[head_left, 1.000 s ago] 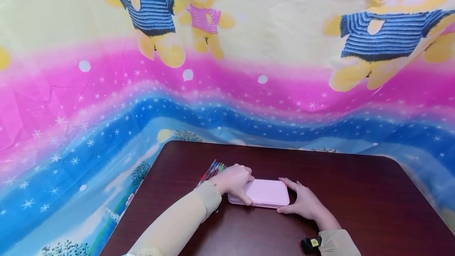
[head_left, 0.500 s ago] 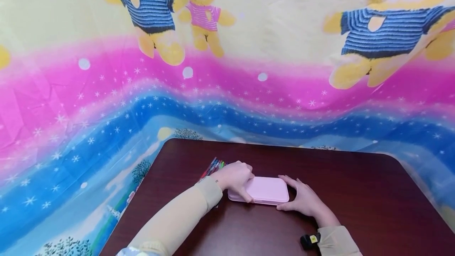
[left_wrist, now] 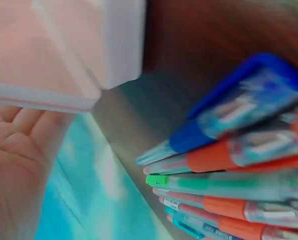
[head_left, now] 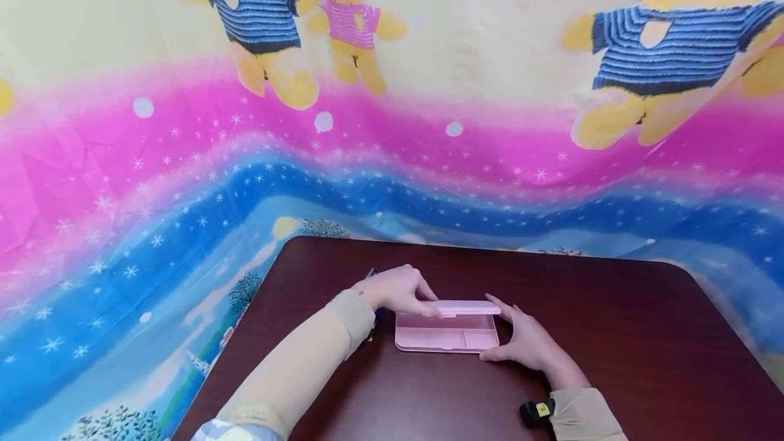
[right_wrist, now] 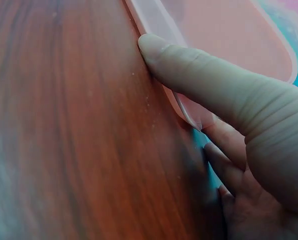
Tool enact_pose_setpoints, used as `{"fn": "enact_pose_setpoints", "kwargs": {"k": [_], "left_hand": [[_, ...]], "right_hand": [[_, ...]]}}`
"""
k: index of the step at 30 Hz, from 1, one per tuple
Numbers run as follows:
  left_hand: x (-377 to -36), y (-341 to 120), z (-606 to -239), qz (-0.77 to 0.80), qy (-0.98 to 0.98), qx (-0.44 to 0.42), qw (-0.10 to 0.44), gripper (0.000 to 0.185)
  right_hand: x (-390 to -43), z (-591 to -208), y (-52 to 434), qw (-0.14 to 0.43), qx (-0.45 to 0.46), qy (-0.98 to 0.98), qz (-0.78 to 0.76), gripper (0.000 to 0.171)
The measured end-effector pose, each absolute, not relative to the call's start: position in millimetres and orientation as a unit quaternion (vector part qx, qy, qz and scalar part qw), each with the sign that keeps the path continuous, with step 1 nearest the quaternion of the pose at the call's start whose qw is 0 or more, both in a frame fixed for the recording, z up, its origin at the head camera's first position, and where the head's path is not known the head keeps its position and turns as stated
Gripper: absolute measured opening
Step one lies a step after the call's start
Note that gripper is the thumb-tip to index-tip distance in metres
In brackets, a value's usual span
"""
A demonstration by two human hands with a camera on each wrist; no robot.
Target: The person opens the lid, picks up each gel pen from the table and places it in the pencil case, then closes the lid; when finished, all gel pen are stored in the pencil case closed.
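Observation:
A pink pencil case lies on the table with its lid partly raised, so the compartments inside show. My left hand pinches the lid's front edge near its left end. Around the right end of the case, my right hand grips with the thumb at the front and the fingers at the back. The thumb lies along the case's edge in the right wrist view. Close by the left hand, several pens with blue, orange and green parts lie side by side; in the head view that hand mostly hides them.
The dark wooden table has rounded far corners. A cloth printed with bears and snowflakes hangs behind it and along its left side. A black strap device sits at the right wrist.
The left hand has raised the front of the pencil case's lid, which was shut before, and moved slightly up with it. The right hand has stayed at the right end.

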State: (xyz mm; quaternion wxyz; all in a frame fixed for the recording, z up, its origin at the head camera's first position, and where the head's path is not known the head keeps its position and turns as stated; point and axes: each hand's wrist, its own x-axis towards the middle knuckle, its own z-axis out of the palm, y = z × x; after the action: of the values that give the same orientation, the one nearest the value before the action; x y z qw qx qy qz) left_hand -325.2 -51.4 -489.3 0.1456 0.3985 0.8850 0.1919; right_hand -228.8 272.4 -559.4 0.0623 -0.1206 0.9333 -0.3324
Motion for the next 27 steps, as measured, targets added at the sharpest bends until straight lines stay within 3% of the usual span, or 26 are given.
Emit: {"fn": "enact_pose_setpoints", "kwargs": {"k": [7, 16, 27], "left_hand": [[-342, -66, -483, 0.277, 0.882, 0.347, 0.16, 0.036], [-353, -70, -489, 0.303, 0.919, 0.245, 0.063, 0.041], [-353, -69, -506, 0.312, 0.938, 0.148, -0.022, 0.031]], "right_hand": [[-229, -564, 268, 0.063, -0.119, 0.922, -0.364, 0.131], [-229, -567, 268, 0.05, -0.121, 0.905, -0.406, 0.157], [-229, -563, 270, 0.058, -0.12, 0.918, -0.373, 0.146]]}}
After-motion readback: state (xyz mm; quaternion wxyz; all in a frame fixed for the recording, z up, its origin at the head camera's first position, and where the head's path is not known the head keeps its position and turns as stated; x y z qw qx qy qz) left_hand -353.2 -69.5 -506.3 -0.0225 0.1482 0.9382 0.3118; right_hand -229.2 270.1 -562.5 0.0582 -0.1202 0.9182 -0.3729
